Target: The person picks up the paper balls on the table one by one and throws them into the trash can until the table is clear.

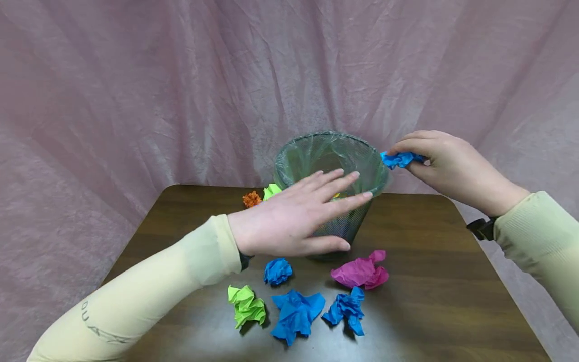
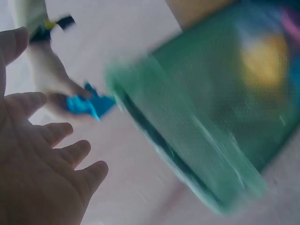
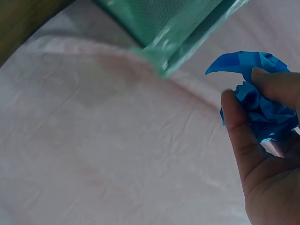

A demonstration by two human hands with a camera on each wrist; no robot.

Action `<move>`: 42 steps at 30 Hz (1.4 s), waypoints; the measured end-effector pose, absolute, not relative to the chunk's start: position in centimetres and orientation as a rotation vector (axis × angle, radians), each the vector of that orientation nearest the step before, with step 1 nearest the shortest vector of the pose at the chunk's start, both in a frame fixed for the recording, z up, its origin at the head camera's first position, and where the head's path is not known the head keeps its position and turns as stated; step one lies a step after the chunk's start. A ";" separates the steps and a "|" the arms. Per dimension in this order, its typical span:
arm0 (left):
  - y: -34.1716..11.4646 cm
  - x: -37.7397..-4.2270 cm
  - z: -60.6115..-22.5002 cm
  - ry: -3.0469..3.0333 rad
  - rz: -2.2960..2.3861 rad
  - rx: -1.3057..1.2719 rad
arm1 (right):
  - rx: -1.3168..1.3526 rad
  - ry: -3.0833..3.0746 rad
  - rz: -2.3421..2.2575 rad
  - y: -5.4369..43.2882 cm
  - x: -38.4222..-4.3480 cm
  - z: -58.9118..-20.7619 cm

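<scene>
My right hand pinches a crumpled blue paper between thumb and fingers, beside the right rim of a mesh wastebasket. In the right wrist view the same blue paper bulges out past the fingertips. A translucent green bag lines the basket and folds over its rim. My left hand hangs palm down in front of the basket, fingers straight and spread, holding nothing. The left wrist view shows its palm near the basket's mouth. Through the mesh, yellow and pink colours show blurred inside.
On the brown table lie a magenta paper, a green paper, and blue papers near the front. An orange paper ball and another green piece sit left of the basket. A pink curtain hangs behind.
</scene>
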State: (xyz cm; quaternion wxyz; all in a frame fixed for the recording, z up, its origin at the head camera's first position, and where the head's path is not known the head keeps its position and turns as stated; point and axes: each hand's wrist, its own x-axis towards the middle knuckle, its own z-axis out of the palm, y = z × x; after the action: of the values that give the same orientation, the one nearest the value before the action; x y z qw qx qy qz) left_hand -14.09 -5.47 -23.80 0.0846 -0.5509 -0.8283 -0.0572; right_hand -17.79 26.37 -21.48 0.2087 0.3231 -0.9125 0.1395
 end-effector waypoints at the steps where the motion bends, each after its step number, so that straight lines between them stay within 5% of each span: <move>1: -6.1 -14.6 -23.6 -2.491 -0.184 -1.607 | 0.925 -2.539 0.389 25.8 -17.9 -21.4; 18: -14.1 -20.6 -23.4 -2.908 -0.295 -1.138 | 1.157 -2.678 0.348 19.9 -19.5 -21.5; 42: -15.8 -20.9 -25.6 -2.945 -0.284 -1.108 | 0.973 -2.884 0.170 19.8 -20.4 -21.7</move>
State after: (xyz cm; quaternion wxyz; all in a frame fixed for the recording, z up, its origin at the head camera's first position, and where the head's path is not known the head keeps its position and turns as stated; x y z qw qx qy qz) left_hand -20.89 -15.80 -25.58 -0.0088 -0.3507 -0.9321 -0.0899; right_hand -20.36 19.76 -21.74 0.0466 0.3190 -0.9450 0.0556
